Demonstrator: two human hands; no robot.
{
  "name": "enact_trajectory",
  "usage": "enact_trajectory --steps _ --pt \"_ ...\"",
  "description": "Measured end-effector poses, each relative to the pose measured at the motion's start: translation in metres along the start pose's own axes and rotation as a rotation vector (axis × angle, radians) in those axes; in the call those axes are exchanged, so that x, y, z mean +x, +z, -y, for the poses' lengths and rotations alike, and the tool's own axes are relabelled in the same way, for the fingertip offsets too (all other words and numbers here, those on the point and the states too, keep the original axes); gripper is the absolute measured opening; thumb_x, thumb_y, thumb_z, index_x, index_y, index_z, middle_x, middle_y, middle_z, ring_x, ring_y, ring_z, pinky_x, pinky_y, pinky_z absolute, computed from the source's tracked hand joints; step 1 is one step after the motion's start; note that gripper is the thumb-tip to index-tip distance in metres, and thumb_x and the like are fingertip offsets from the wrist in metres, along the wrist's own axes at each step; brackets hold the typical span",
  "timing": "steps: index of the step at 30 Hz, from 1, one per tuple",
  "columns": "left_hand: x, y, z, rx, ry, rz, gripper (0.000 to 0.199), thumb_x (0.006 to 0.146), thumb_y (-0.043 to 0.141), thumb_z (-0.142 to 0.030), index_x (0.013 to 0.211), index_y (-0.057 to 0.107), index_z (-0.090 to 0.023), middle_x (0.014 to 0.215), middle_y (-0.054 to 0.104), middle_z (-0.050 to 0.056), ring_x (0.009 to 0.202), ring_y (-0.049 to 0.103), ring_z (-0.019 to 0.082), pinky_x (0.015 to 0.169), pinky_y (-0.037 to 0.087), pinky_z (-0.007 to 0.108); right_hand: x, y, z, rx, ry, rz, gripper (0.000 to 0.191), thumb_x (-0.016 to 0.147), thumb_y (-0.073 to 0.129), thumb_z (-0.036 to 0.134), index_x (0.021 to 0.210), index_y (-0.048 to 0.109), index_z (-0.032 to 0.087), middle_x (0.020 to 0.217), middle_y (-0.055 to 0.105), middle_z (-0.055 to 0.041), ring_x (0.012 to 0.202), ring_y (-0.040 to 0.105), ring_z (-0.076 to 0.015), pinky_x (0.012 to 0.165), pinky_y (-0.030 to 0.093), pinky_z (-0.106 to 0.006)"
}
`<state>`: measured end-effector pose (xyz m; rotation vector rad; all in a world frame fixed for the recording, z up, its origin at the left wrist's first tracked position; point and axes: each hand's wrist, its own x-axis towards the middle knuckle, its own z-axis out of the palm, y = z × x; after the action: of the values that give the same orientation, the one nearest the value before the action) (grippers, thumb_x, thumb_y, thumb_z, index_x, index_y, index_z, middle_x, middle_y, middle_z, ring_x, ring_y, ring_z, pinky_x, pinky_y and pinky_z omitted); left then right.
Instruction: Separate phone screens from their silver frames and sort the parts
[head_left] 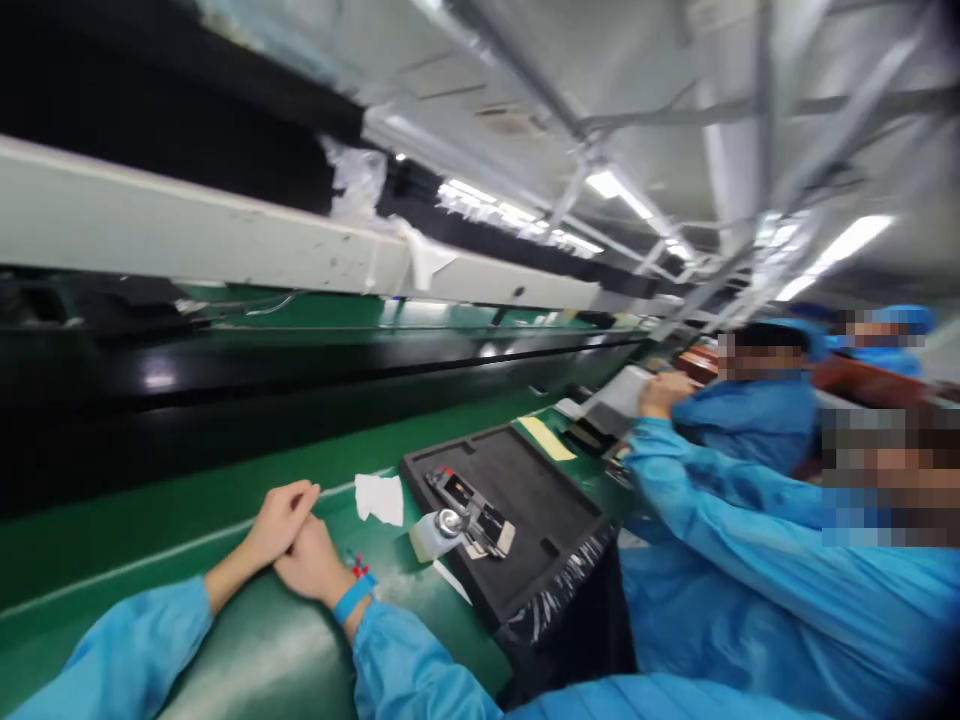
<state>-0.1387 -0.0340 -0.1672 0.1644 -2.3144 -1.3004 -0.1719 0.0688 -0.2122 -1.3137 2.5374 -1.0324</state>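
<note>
Resting against each other on the green bench top are my left hand (281,520) and my right hand (311,562). The left fingers are folded together over the right hand, and the right hand is curled in below, its fingers partly hidden. No object shows in either hand. Around my right wrist is a blue band (354,597), with small red items (360,568) beside it. A white cloth or paper (379,498) lies just past the hands. Farther right are a small bottle with a metal top (435,535) and a dark mechanical device (472,512).
The device lies on a black foam tray (547,500) with plastic wrap at its near edge. A yellow strip (547,438) is beyond it. Along the left runs a dark conveyor (247,390) under a white beam (262,240). Co-workers in blue sleeves (720,490) sit to the right.
</note>
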Motion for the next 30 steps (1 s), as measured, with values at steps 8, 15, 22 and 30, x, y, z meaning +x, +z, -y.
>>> enact_trajectory --steps 8,15,22,30 --pt "0.006 0.017 0.068 -0.204 -0.283 0.184 0.068 0.097 0.063 -0.072 0.059 0.035 -0.023 0.053 0.030 -0.009 0.049 0.029 0.010 0.052 0.028 0.025 -0.006 0.018 -0.021 0.069 -0.072 0.100 0.037 0.090 0.066 0.011 0.060 0.048 0.022 0.068 0.066 -0.0012 0.071 0.062 -0.0183 0.077 0.044 -0.029" --pt "0.007 0.017 0.061 -0.243 -0.260 0.246 0.069 0.090 0.056 -0.080 0.056 0.033 -0.025 0.053 0.029 -0.007 0.052 0.025 0.011 0.054 0.025 0.027 -0.005 0.018 -0.023 0.063 -0.101 0.077 0.035 0.090 0.069 0.011 0.061 0.052 0.022 0.068 0.068 -0.0012 0.074 0.065 -0.0189 0.082 0.047 -0.030" --pt "0.012 0.012 0.053 -0.170 -0.283 0.204 0.069 0.081 0.053 -0.085 0.053 0.034 -0.025 0.053 0.031 -0.004 0.056 0.028 0.013 0.055 0.027 0.029 0.002 0.019 -0.025 0.024 -0.145 0.087 0.027 0.088 0.071 0.012 0.064 0.061 0.020 0.071 0.074 -0.0030 0.074 0.067 -0.0200 0.082 0.048 -0.032" --pt "0.021 0.007 0.032 -0.090 -0.252 0.193 0.076 0.073 0.051 -0.096 0.049 0.035 -0.026 0.050 0.034 -0.003 0.055 0.032 0.015 0.056 0.032 0.031 0.017 0.010 -0.020 -0.124 -0.173 0.060 0.033 0.079 0.080 0.022 0.055 0.057 0.022 0.059 0.071 0.0023 0.066 0.068 -0.0204 0.066 0.045 -0.027"
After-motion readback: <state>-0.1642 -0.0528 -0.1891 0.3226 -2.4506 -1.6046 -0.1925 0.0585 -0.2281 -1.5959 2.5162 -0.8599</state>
